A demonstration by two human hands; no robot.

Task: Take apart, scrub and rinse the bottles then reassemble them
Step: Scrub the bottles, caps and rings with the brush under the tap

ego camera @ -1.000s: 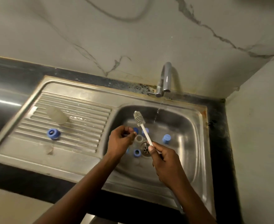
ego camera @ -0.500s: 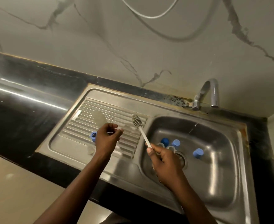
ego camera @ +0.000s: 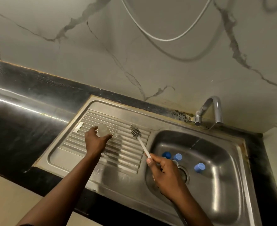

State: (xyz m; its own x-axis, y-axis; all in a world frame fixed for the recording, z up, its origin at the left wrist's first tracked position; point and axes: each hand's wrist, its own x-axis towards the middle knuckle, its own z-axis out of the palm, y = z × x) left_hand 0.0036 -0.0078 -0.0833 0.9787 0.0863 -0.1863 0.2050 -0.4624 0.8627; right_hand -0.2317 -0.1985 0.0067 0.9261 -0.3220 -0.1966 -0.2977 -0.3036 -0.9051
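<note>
My left hand [ego camera: 95, 141] is over the ribbed drainboard [ego camera: 126, 154] and grips a small clear bottle body [ego camera: 103, 130] between thumb and fingers. My right hand [ego camera: 165, 173] holds the white handle of a bottle brush [ego camera: 138, 137], its grey bristle head pointing up over the drainboard. In the sink basin [ego camera: 216, 185] lie blue bottle caps [ego camera: 199, 167], two more [ego camera: 177, 157] near my right hand, partly hidden by it. The blue ring seen on the drainboard earlier is out of sight behind my left hand.
A chrome tap [ego camera: 211, 111] stands at the back of the basin, with the drain [ego camera: 183, 174] below my right hand. Black countertop [ego camera: 20, 115] runs to the left. A marbled wall with a hanging hose [ego camera: 159, 38] rises behind.
My left hand moved from the basin to the drainboard and took hold of the clear bottle body. The brush stayed in my right hand. The camera swung left.
</note>
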